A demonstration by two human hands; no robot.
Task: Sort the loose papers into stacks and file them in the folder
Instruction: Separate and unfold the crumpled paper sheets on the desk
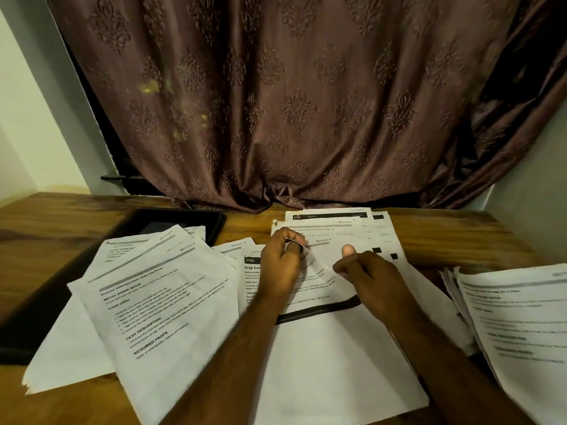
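While both hands pinch one sheet [319, 259], left hand [280, 262], right hand [368, 274], black folder [184, 225] half-buried behind.

Matt white printed papers [159, 305] lie on a smooth, grained wooden table [445, 234]; embossed brown cloth curtain [291, 102] behind; the black folder [181, 223] looks glossy, perhaps plastic

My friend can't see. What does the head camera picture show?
Two hands, left hand and right hand, pinch a sheet among loose printed papers spread on a wooden table. A dark folder lies behind, under a brown curtain.
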